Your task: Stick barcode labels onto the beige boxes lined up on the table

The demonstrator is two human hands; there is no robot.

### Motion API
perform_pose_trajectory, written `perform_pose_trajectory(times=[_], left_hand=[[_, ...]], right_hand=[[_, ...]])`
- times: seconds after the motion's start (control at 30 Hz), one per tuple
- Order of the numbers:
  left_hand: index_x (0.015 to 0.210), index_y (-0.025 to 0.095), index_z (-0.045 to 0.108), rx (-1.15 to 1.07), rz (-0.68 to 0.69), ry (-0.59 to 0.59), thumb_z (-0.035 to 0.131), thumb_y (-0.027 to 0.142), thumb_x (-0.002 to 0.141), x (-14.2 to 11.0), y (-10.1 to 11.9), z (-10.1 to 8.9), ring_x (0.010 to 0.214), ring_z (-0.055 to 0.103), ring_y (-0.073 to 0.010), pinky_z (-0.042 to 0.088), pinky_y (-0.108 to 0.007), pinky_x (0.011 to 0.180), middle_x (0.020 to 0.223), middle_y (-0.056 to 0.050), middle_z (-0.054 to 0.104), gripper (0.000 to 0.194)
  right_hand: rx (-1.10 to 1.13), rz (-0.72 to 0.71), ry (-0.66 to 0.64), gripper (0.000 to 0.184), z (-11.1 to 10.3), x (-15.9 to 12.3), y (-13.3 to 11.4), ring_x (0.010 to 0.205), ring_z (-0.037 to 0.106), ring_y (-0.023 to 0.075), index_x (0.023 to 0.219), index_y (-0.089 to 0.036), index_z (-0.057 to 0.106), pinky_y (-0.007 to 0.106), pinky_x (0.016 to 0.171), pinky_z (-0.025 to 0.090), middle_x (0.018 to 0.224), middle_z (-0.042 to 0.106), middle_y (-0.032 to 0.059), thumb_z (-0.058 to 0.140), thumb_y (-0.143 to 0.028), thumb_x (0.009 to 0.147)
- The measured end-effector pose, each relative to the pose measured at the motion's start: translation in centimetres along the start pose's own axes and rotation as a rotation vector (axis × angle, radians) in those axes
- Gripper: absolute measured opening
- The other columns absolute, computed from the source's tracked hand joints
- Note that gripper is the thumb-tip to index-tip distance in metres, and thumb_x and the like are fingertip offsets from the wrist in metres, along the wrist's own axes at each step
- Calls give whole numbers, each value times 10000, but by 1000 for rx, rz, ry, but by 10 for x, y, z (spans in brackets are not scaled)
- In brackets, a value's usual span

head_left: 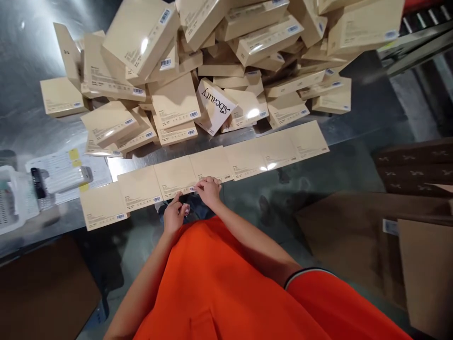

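We see the right hand (pixel 208 191) with fingers (pixel 207 183) pressed on the near edge of a beige box (pixel 173 177), mid-frame in a row at the edge of the steel table (pixel 31 94); left hand (pixel 173 215) curled at that edge, pinch unclear; a careless nudge could tip boxes off, a slumping pile (pixel 173 101) could hit the row

Row boxes (pixel 212 163): paperboard, matt, smooth, pale beige. Pile boxes (pixel 173 101): same board, satin sheen, glare spots on some faces. White box (pixel 215 106): smooth coated paper, semi-gloss, black print. Table (pixel 24 61): bare metal, prob. stainless, brushed look, scuffed, shiny w/ dull smears. Shirt (pixel 226 293): orange cloth, matt, soft-looking; sleeve band (pixel 307 274) looks knit, w/ dark stripe. Cartons (pixel 347 245): brown cardbd, matt, slightly rough. Basket (pixel 14 198): white plastic, slotted sides. Papers (pixel 67 172): thin white paper, matt; sticky tabs (pixel 73 154) yellow, matt, prob. paper too.
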State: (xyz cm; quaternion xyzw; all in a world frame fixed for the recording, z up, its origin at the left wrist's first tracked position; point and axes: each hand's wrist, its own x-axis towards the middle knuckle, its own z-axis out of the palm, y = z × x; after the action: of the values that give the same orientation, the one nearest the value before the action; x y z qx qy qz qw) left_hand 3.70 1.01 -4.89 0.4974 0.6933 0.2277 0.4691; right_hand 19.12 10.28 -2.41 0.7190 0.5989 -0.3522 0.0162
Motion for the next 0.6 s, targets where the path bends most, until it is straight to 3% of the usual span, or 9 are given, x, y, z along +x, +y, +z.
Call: perform_pose_trajectory(times=[0.23, 0.6], left_hand=[[620, 229, 464, 35, -4, -22, 548, 269, 930, 1, 2, -6, 1223, 701, -358, 538, -498, 996, 1549, -156, 551, 324], [593, 221, 460, 79, -30, -19, 561, 226, 931, 1, 7, -7, 1273, 677, -331, 549, -459, 970, 1529, -138, 580, 353]], right_hand=[[-80, -4, 15, 158, 0, 1, -3, 1225, 481, 302, 902, -227, 793, 404, 917, 326, 1219, 670, 82, 664, -295, 962], [-211, -93, 21, 186, -3, 3, -9, 1192, 523, 318, 839, -193, 749, 466, 1040, 336, 1177, 683, 121, 704, -336, 949]])
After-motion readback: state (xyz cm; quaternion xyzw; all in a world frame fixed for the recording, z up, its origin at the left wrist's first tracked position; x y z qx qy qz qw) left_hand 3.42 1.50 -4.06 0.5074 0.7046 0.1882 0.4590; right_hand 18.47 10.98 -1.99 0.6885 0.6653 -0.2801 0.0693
